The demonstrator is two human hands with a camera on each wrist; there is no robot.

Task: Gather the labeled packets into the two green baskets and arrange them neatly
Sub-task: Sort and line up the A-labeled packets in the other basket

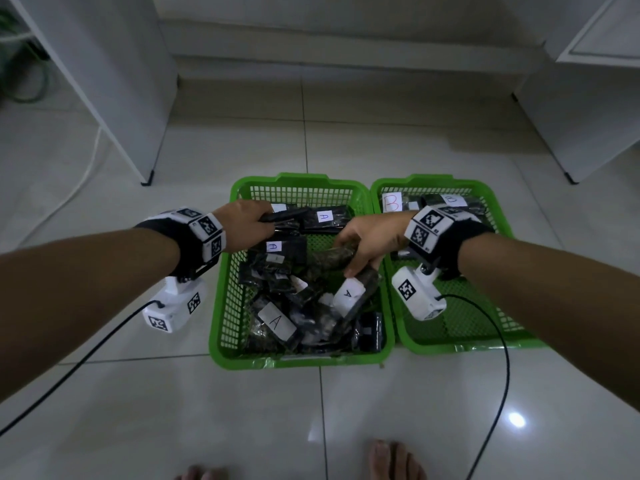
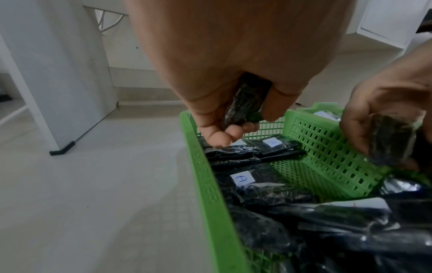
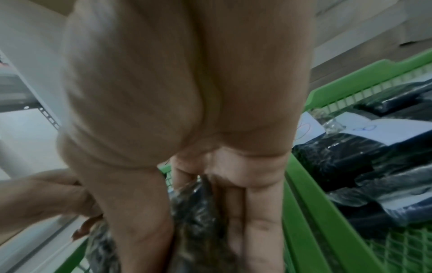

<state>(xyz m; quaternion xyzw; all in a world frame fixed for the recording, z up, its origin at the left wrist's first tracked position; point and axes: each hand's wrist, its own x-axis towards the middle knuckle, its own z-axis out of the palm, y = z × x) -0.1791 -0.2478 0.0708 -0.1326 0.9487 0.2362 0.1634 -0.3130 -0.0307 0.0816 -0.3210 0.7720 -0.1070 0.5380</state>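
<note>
Two green baskets stand side by side on the floor. The left basket point(image 1: 221, 306) holds several dark packets with white "A" labels, such as one near the front point(image 1: 276, 322). My left hand point(image 1: 247, 221) hovers over its far left corner and grips a dark packet point(image 2: 245, 99). My right hand point(image 1: 367, 242) is over the same basket's right side, fingers and thumb curled round another dark packet point(image 1: 334, 259), also seen in the right wrist view point(image 3: 198, 221). The right basket point(image 1: 485, 341) has "B" labeled packets point(image 1: 393, 202) along its far end.
White cabinets stand at the back left point(image 1: 114, 81) and back right point(image 1: 581, 98). Black cables point(image 1: 504, 375) trail from both wrist cameras across the tiled floor. My bare feet point(image 1: 391, 460) are at the bottom edge.
</note>
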